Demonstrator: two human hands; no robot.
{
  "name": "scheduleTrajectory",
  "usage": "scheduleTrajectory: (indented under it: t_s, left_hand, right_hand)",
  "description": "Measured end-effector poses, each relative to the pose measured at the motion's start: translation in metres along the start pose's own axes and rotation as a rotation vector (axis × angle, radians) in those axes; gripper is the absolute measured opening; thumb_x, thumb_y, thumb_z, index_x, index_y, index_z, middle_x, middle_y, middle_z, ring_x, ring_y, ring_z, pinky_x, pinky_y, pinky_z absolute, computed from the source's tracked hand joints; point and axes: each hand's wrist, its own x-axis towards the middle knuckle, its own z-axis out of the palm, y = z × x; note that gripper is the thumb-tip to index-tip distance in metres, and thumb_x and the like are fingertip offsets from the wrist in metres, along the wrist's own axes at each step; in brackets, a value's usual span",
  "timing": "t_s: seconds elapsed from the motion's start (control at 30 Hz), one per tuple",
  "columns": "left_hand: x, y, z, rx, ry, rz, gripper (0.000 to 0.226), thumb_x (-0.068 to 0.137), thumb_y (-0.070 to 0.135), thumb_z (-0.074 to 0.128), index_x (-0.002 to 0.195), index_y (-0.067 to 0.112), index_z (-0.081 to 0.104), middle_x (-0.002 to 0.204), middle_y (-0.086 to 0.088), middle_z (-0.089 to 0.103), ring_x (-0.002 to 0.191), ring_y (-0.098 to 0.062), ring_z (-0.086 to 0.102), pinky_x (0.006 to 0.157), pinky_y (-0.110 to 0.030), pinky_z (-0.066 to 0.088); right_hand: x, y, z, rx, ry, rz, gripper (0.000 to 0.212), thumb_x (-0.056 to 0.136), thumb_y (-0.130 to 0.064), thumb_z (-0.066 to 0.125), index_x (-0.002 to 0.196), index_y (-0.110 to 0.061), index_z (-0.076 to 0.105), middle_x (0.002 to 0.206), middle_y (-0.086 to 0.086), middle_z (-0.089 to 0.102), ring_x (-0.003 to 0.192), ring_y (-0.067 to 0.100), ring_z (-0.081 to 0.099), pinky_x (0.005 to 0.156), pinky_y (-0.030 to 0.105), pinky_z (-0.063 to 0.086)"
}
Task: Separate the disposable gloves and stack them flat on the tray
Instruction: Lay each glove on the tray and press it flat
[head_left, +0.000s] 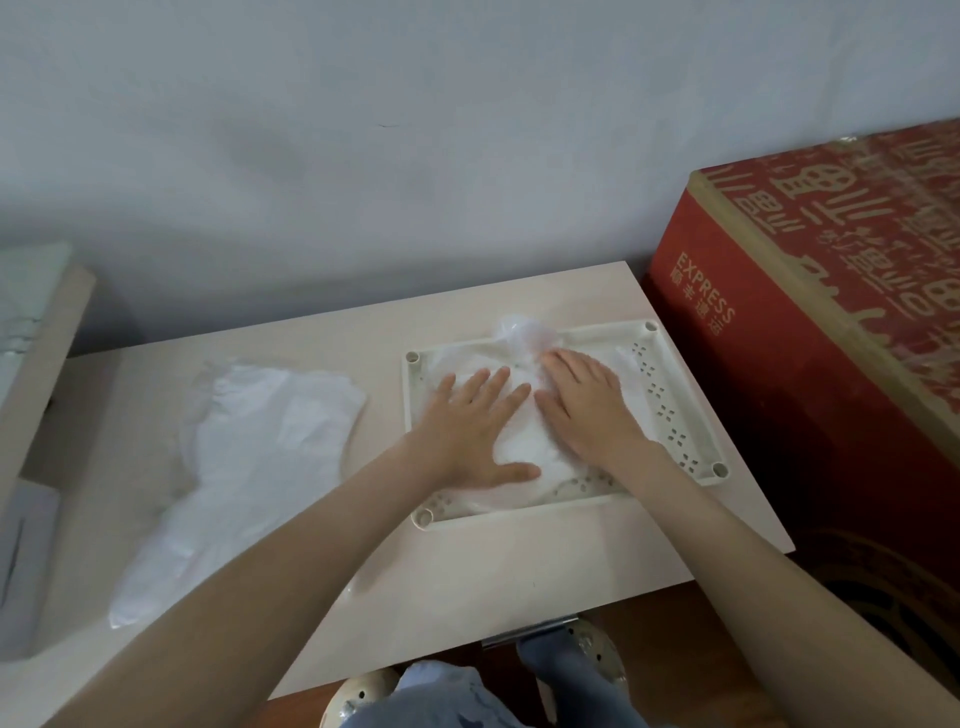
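A cream plastic tray with small cut-out holes sits on the right half of the light wooden table. Thin clear disposable gloves lie in the tray, with a puffed end over the tray's far rim. My left hand presses flat on the gloves, fingers spread and straight. My right hand presses flat beside it, fingers pointing to the far left. A loose pile of translucent gloves lies on the table to the left of the tray.
A large red box marked EXPRESS stands right of the table, close to the tray. A wooden shelf edge and a white box are at the far left. A grey wall is behind. My feet show below the table's front edge.
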Motion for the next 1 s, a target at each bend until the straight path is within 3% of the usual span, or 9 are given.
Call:
scheduleTrajectory:
  t_s: [0.1,0.17,0.27,0.43,0.57,0.73,0.83,0.9,1.0]
  left_hand:
    - [0.011,0.0,-0.027,-0.2,0.409,-0.037,0.084,0.081,0.073,0.022,0.143,0.017,0.036,0.146,-0.007,0.036,0.131,-0.028,0.034,0.105,-0.039,0.026]
    - [0.027,-0.007,-0.041,-0.279,0.555,-0.202,0.063,0.093,0.057,0.037,0.137,0.013,0.043,0.136,-0.007,0.044,0.123,-0.029,0.039,0.1,-0.038,0.028]
    - [0.048,-0.022,-0.049,-0.304,0.344,-0.439,0.051,0.099,0.045,0.037,0.14,0.015,0.042,0.14,-0.009,0.04,0.128,-0.03,0.033,0.103,-0.04,0.023]
    - [0.07,-0.041,-0.047,-0.433,0.133,-0.452,0.038,0.098,0.049,0.036,0.116,0.032,0.064,0.123,0.001,0.058,0.121,-0.025,0.043,0.097,-0.038,0.026]
    - [0.069,-0.046,-0.046,-0.783,0.236,-0.408,0.023,0.093,0.039,0.051,0.091,0.025,0.068,0.09,0.01,0.065,0.091,-0.015,0.056,0.094,-0.037,0.033]
    - [0.07,-0.044,-0.044,-0.881,0.343,-0.347,0.023,0.09,0.041,0.051,0.079,0.029,0.068,0.082,0.014,0.068,0.089,-0.012,0.06,0.099,-0.04,0.038]
    - [0.067,-0.044,-0.046,-0.897,0.33,-0.318,0.042,0.093,0.056,0.041,0.087,0.024,0.068,0.086,0.013,0.068,0.091,-0.011,0.06,0.102,-0.043,0.037]
    - [0.066,-0.046,-0.046,-0.914,0.301,-0.234,0.04,0.086,0.064,0.046,0.095,0.031,0.068,0.093,0.014,0.07,0.098,-0.008,0.06,0.1,-0.039,0.038]
    - [0.065,-0.048,-0.044,-0.942,0.334,-0.166,0.016,0.084,0.043,0.064,0.094,0.032,0.068,0.086,0.011,0.069,0.088,-0.011,0.062,0.083,-0.028,0.047]
  right_hand:
    - [0.013,-0.007,-0.011,-0.011,0.299,-0.018,0.042,0.09,-0.031,0.043,0.122,-0.008,0.057,0.12,0.007,0.058,0.108,0.028,0.05,0.09,0.033,0.028]
    - [0.029,-0.008,-0.02,0.014,0.292,0.034,0.04,0.091,-0.028,0.054,0.127,-0.01,0.055,0.124,0.007,0.055,0.112,0.03,0.047,0.091,0.036,0.029]
    - [0.053,-0.004,-0.027,0.048,0.144,0.138,0.047,0.096,-0.034,0.054,0.139,-0.017,0.046,0.141,0.002,0.045,0.129,0.027,0.035,0.1,0.036,0.023]
    - [0.072,0.0,-0.02,0.064,0.033,0.115,0.03,0.1,-0.037,0.046,0.116,-0.019,0.062,0.131,-0.006,0.054,0.128,0.019,0.033,0.096,0.029,0.015]
    - [0.072,-0.003,-0.018,0.169,0.065,0.104,0.025,0.096,-0.033,0.053,0.114,-0.017,0.059,0.119,-0.005,0.058,0.124,0.013,0.033,0.096,0.027,0.014]
    - [0.069,-0.009,-0.02,0.266,0.071,0.081,0.028,0.094,-0.029,0.058,0.112,-0.01,0.049,0.104,-0.007,0.041,0.112,0.006,0.027,0.1,0.028,0.016]
    - [0.071,-0.011,-0.016,0.281,0.053,0.074,0.024,0.093,-0.03,0.059,0.101,-0.014,0.043,0.102,-0.006,0.043,0.115,0.017,0.034,0.094,0.029,0.018]
    - [0.071,-0.012,-0.012,0.322,0.036,0.063,0.022,0.094,-0.033,0.053,0.098,-0.015,0.041,0.101,-0.006,0.045,0.114,0.019,0.036,0.088,0.027,0.018]
    - [0.071,-0.012,-0.013,0.336,0.028,0.033,0.016,0.097,-0.027,0.051,0.095,-0.017,0.039,0.099,-0.007,0.046,0.113,0.019,0.036,0.083,0.025,0.016]
